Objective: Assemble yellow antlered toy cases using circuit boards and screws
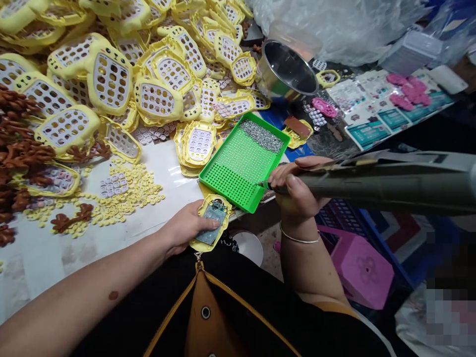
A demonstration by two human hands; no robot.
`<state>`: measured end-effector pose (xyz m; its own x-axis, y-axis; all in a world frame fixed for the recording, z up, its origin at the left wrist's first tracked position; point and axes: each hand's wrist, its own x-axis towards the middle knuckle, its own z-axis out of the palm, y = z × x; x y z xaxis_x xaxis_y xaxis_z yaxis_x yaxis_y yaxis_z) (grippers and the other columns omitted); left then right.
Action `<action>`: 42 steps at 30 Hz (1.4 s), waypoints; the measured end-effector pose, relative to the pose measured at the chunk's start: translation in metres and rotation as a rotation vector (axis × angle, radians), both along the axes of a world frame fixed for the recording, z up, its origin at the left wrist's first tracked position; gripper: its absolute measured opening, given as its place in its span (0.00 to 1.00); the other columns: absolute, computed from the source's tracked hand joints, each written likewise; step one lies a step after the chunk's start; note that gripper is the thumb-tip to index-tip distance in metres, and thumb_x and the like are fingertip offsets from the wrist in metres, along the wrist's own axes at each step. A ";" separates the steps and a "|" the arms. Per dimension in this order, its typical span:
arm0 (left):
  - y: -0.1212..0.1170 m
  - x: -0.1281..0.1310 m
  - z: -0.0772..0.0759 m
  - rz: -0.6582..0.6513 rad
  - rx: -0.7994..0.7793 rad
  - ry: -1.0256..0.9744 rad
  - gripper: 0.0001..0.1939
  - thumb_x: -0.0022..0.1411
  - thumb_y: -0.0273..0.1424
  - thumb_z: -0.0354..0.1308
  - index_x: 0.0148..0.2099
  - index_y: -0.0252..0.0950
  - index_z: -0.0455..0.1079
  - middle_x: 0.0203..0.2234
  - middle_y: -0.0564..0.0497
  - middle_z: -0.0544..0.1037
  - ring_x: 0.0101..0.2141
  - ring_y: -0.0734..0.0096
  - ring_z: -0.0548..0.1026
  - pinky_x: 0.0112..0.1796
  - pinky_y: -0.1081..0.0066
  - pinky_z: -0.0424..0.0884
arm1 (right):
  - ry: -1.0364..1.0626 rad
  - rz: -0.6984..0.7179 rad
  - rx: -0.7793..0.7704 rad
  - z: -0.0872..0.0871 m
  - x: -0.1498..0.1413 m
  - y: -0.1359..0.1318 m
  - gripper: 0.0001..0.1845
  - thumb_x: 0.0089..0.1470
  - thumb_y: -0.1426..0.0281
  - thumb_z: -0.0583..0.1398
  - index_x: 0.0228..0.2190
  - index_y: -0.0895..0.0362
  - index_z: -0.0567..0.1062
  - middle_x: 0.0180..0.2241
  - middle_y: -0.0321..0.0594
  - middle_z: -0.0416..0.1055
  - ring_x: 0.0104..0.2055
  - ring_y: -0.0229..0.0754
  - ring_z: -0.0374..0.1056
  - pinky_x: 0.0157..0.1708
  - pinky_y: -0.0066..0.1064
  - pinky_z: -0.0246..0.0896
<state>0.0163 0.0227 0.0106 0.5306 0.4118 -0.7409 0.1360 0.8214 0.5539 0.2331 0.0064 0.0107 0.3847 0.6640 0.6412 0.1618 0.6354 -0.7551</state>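
My left hand (189, 225) is closed around a yellow toy phone shell (212, 223), its thumb lying on the grey-green circuit board inside. In my right hand (299, 191) is a dark power screwdriver (372, 183), its body stretching off to the right. The driver's tip points at the lower right part of a green perforated screw tray (219, 184). A heap of small silver screws (262, 135) fills the far end of that tray. Just left of the tray lies a small stack of yellow shells with keypads (197, 144).
Yellow phone casings (111, 74) pile up at the back left, beside brown rubbery parts (22, 129). Small yellow rings (126, 193) lie scattered on the table. A steel bowl (288, 69), pink parts (409, 91) and printed sheets (357, 106) sit at the back right. A pink stool (362, 267) stands below.
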 end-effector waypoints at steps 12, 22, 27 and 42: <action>-0.001 -0.006 -0.003 0.047 -0.005 -0.052 0.20 0.42 0.25 0.71 0.39 0.34 0.69 0.28 0.50 0.80 0.24 0.71 0.76 0.28 0.71 0.73 | -0.070 0.007 -0.088 -0.005 0.004 0.000 0.11 0.50 0.67 0.63 0.38 0.46 0.73 0.19 0.30 0.62 0.18 0.38 0.61 0.19 0.35 0.61; -0.003 -0.015 0.000 0.534 0.137 -0.025 0.24 0.42 0.21 0.69 0.44 0.32 0.68 0.33 0.46 0.81 0.34 0.60 0.80 0.42 0.57 0.76 | 0.114 0.123 -0.007 0.033 -0.035 -0.029 0.06 0.51 0.70 0.62 0.34 0.49 0.76 0.19 0.30 0.62 0.19 0.37 0.60 0.20 0.34 0.61; -0.004 -0.009 -0.004 0.568 0.172 -0.036 0.22 0.41 0.20 0.68 0.41 0.31 0.68 0.31 0.47 0.80 0.35 0.59 0.79 0.43 0.55 0.75 | 0.162 0.473 -0.036 0.035 -0.071 -0.044 0.16 0.51 0.73 0.61 0.43 0.53 0.73 0.20 0.31 0.66 0.20 0.38 0.65 0.21 0.35 0.66; -0.004 -0.011 -0.007 0.562 0.176 -0.101 0.20 0.41 0.21 0.66 0.40 0.31 0.69 0.31 0.48 0.78 0.33 0.62 0.77 0.41 0.57 0.74 | 0.260 0.571 -0.113 0.023 -0.092 -0.043 0.15 0.51 0.76 0.61 0.43 0.53 0.72 0.22 0.31 0.67 0.23 0.37 0.65 0.25 0.35 0.65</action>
